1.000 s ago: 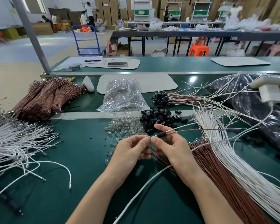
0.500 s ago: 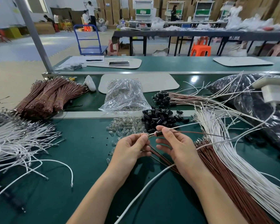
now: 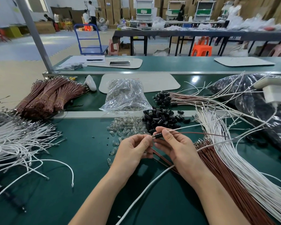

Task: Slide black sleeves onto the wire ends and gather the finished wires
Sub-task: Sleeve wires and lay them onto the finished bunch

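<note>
Leftmost, loose white wires [image 3: 15,143] and banded brown bundles [image 3: 52,98] lie on the green table [image 3: 88,200]. At centre, the left hand [image 3: 133,151] pinches the wire tip, touching the right hand [image 3: 173,146], whose fingers grasp a black sleeve [image 3: 157,136] on a brown wire [image 3: 201,133]. Just beyond lies the sleeve pile [image 3: 162,119]; farther right, finished wires [image 3: 182,99] fan out.

A clear plastic bag [image 3: 126,96] is plopped mid-worktop, loose glass bulbs [image 3: 128,127] scattered just in front, blue cart [image 3: 91,41] parked beyond the far edge.
</note>
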Available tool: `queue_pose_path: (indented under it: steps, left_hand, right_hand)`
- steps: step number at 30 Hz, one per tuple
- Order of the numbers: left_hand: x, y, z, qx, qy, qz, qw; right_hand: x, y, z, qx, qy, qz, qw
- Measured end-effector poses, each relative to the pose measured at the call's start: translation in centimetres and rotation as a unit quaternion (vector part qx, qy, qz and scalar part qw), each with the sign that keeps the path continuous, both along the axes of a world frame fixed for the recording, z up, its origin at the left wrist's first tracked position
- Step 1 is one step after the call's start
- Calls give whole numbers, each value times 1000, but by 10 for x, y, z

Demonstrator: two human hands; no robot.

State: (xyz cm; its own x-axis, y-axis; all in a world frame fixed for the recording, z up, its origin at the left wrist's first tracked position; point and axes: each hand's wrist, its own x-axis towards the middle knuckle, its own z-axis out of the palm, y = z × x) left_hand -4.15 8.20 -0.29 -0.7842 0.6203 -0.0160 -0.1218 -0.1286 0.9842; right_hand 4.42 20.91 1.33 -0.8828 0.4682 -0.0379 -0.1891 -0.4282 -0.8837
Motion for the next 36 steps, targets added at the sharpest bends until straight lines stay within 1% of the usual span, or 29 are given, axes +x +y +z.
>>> queue_pose_path:
  steps: [4,8,10,14,21,26,28,31,32,34,35,36]
  left_hand:
    - [2,0,2,1,7,3,1000]
    - [3,-1,3,-2,20,4,1000]
    - [3,-2,4,-3,24,2,1000]
    - [4,-2,5,-6,29,3,1000]
    - [5,-3,6,-16,46,-1,999]
    - [4,-5,8,-31,82,7,996]
    - [5,-7,9,-47,110,15,993]
    - [8,-12,11,-101,206,36,973]
    - [9,-15,11,-129,257,48,957]
    - [9,-25,11,-191,372,88,904]
    - [9,-32,12,-212,408,120,880]
    - [8,-41,13,-224,422,155,865]
  right_hand:
    - [0,-2,2,-1,-4,8,1000]
    - [1,-6,1,85,-30,17,996]
    - [2,-5,0,104,-34,16,994]
    - [2,-4,-1,94,-36,-3,995]
    - [1,-3,-4,95,-23,-2,995]
    - [1,-2,-4,85,-17,-4,996]
    - [2,-3,-3,86,-19,-2,996]
    - [2,-5,-2,85,-21,-9,996]
    - [3,-6,-2,84,-20,-9,996]
    - [3,-6,-2,81,-19,-10,997]
    - [2,-6,-2,76,-19,-14,997]
    - [2,-5,-2,68,-20,-19,997]
